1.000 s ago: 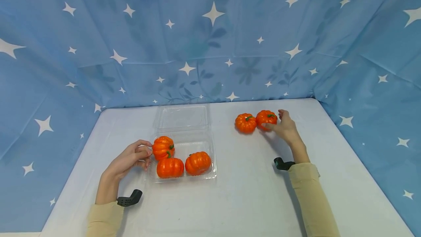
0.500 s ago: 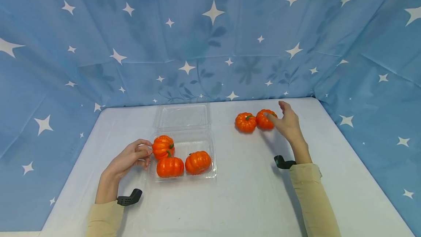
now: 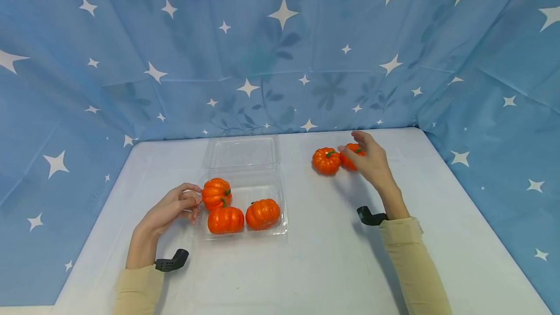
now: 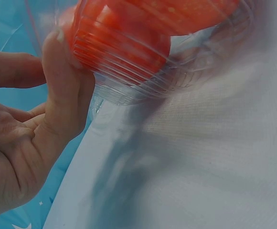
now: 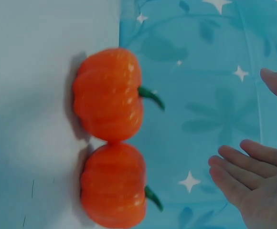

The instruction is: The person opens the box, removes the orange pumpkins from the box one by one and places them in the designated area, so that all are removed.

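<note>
At the left side of a clear plastic clamshell box (image 3: pixel 258 180), my left hand (image 3: pixel 168 210) holds its edge with bent fingers. In the left wrist view the thumb (image 4: pixel 64 90) lies against the ribbed wall. Inside the box are three small orange pumpkins: one at the back left (image 3: pixel 216 193), one at the front left (image 3: pixel 225 220), one at the front right (image 3: pixel 263 214). My right hand (image 3: pixel 371 162) is held above the table with fingers spread and nothing in it. It partly covers a pumpkin (image 3: pixel 350 160) in the head view. Another pumpkin (image 3: pixel 325 161) sits close against that one.
The box's lid (image 3: pixel 241 154) lies folded back behind its base. A white cloth covers the table (image 3: pixel 315 256). Blue curtains (image 3: pixel 280 62) with white stars stand behind the table and at both sides.
My right hand first rises a little off the right-hand pumpkin, then shifts left over it, its fingers still spread. The left hand and the box stay in place.
</note>
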{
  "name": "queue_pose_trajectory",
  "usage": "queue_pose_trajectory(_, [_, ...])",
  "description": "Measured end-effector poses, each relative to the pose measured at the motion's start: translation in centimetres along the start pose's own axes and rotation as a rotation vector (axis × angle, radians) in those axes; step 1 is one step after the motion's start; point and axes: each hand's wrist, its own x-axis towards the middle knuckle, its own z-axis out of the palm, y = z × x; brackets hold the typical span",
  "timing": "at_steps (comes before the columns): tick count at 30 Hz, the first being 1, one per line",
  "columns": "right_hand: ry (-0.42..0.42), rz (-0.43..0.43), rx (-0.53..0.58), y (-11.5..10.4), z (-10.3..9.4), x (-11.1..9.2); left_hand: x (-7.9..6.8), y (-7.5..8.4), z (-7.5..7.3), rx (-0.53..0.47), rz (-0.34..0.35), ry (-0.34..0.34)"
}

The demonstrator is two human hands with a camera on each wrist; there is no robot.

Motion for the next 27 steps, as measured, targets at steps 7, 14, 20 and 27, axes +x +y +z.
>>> queue_pose_trajectory(7, [-0.017,-0.027,0.028,-1.2,0.9,-0.5,0.0,0.1,0.0,-0.002,0.006,-0.003])
queue_pose_trajectory(14, [-0.041,-0.095,0.035,-1.9,1.9,-1.0,0.1,-0.1,-0.1,-0.001,0.003,-0.002])
queue_pose_trajectory(20, [-0.067,-0.108,0.027,-2.3,2.6,-1.3,0.1,-0.1,0.0,0.003,0.002,-0.002])
queue_pose_trajectory(27, [-0.095,-0.118,0.017,-3.0,3.7,-1.7,0.0,0.0,0.0,-0.004,-0.011,0.009])
